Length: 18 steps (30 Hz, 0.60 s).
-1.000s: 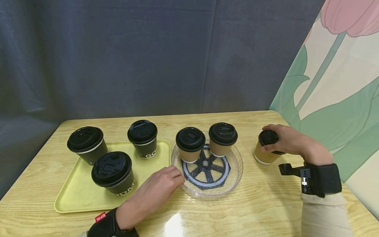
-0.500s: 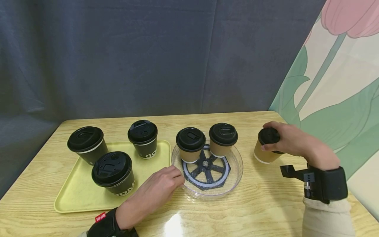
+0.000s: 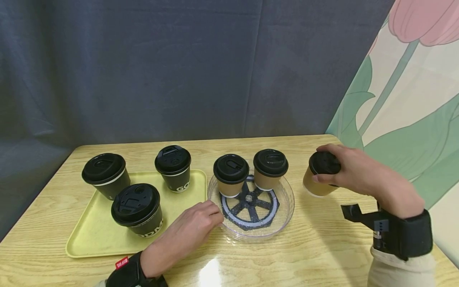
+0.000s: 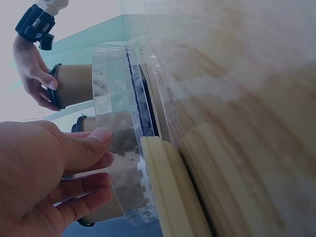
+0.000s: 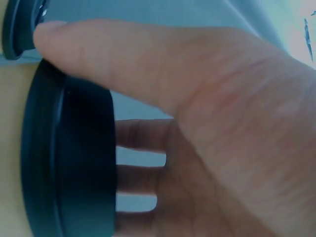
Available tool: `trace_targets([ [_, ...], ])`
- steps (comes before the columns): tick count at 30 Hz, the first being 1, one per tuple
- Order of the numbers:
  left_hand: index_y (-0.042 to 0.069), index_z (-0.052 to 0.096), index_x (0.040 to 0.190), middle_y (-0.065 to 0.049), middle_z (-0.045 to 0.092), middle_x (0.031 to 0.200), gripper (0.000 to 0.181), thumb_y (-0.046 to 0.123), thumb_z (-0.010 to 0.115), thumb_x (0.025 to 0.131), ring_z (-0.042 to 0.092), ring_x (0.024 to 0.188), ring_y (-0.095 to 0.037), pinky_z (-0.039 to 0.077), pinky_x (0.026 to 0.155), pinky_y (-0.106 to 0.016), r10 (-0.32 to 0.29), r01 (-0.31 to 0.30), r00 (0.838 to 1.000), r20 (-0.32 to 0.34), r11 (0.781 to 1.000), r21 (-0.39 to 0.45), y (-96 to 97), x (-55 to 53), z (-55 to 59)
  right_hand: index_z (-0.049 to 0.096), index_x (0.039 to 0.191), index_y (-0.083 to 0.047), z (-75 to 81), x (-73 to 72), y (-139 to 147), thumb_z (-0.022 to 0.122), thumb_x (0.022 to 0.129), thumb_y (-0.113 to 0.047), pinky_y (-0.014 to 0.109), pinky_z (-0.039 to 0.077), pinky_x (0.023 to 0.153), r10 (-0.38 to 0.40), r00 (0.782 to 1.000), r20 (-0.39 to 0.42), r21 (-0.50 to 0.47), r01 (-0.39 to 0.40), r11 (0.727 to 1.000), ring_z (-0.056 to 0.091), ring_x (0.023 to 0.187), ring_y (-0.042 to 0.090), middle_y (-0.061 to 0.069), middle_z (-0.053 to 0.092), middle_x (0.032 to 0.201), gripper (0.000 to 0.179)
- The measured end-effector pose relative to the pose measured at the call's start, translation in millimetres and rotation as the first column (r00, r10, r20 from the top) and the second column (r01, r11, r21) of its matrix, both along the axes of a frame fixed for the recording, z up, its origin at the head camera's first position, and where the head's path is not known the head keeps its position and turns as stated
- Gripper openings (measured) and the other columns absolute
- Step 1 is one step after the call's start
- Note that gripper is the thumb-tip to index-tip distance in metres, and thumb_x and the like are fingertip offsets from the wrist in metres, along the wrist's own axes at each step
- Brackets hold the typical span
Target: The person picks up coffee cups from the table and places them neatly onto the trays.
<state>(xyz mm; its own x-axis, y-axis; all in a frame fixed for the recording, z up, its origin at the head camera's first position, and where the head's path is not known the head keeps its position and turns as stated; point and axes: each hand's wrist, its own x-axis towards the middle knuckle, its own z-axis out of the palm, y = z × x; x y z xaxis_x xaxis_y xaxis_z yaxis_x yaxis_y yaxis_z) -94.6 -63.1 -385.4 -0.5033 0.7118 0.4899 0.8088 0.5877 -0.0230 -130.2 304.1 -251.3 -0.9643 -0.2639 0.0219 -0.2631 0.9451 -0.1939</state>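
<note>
At the right, my right hand (image 3: 362, 171) grips a brown paper coffee cup (image 3: 315, 185) by its black lid, thumb on the near side and fingers on the far side. The right wrist view shows the lid (image 5: 74, 158) between thumb and fingers. Whether the cup's base touches the table is unclear. My left hand (image 3: 195, 223) pinches the near left rim of a clear round turntable (image 3: 285, 217) with a dark spoked wheel inside. In the left wrist view its thumb and fingers meet the transparent wall (image 4: 128, 177). Two brown lidded cups (image 3: 231, 187) (image 3: 266, 181) stand upright toward the turntable's back.
Left of the turntable lies a yellow tray (image 3: 97, 243) bearing three dark lidded cups (image 3: 148, 225). The wooden table (image 3: 279, 263) ends at a dark curtain (image 3: 179, 79) behind and a flower-patterned wall (image 3: 423, 131) on the right.
My right hand has shifted the brown cup a little to the left, and its wrist has swung lower and right. The left hand, turntable and other cups have stayed put.
</note>
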Motion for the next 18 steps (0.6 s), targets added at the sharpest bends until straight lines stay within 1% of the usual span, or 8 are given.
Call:
trace_targets([
  [3, 0.016, 0.068, 0.078, 0.009, 0.065, 0.083, 0.011, 0.007, 0.073, 0.081, 0.059, 0.083, -0.006, 0.053, 0.076, -0.020, -0.002, 0.002, 1.000, -0.005, 1.000, 0.004, 0.0, -0.3, -0.2, 0.046, 0.138, -0.003, 3.7, 6.1, -5, 0.078, 0.078, -0.046, 0.046, 0.051, 0.077, 0.008, 0.999, -0.031, 0.002, -0.008, 1.000, 0.064, 0.099, 0.035, 0.023, 0.060, 0.123, 0.080],
  [8, 0.016, 0.067, 0.077, 0.009, 0.065, 0.083, 0.013, 0.005, 0.073, 0.081, 0.059, 0.083, -0.006, 0.053, 0.075, -0.021, -0.006, 0.007, 1.000, -0.012, 1.000, 0.012, -0.1, -0.7, -0.5, 0.048, 0.138, -0.005, 8.0, 13.4, -14, 0.078, 0.078, -0.047, 0.045, 0.051, 0.076, 0.039, 0.996, -0.085, 0.007, -0.039, 0.999, 0.065, 0.097, 0.033, 0.021, 0.061, 0.123, 0.079],
  [15, 0.016, 0.067, 0.077, 0.009, 0.065, 0.083, 0.014, 0.004, 0.072, 0.083, 0.060, 0.083, -0.006, 0.053, 0.076, -0.020, -0.007, 0.007, 1.000, -0.007, 1.000, 0.010, -0.5, -1.2, -0.5, 0.050, 0.136, -0.008, 11.0, 22.8, -26, 0.078, 0.078, -0.047, 0.046, 0.051, 0.080, 0.066, 0.990, -0.126, 0.010, -0.065, 0.998, 0.064, 0.104, 0.034, 0.017, 0.063, 0.124, 0.076],
  [18, 0.016, 0.067, 0.078, 0.009, 0.065, 0.083, 0.014, 0.004, 0.071, 0.083, 0.060, 0.084, -0.006, 0.053, 0.076, -0.020, -0.008, 0.008, 1.000, -0.005, 1.000, 0.009, -0.4, -1.3, -0.5, 0.052, 0.134, -0.008, 11.5, 26.4, -32, 0.078, 0.078, -0.047, 0.046, 0.051, 0.080, 0.084, 0.985, -0.149, 0.009, -0.083, 0.997, 0.064, 0.104, 0.033, 0.015, 0.065, 0.122, 0.073],
])
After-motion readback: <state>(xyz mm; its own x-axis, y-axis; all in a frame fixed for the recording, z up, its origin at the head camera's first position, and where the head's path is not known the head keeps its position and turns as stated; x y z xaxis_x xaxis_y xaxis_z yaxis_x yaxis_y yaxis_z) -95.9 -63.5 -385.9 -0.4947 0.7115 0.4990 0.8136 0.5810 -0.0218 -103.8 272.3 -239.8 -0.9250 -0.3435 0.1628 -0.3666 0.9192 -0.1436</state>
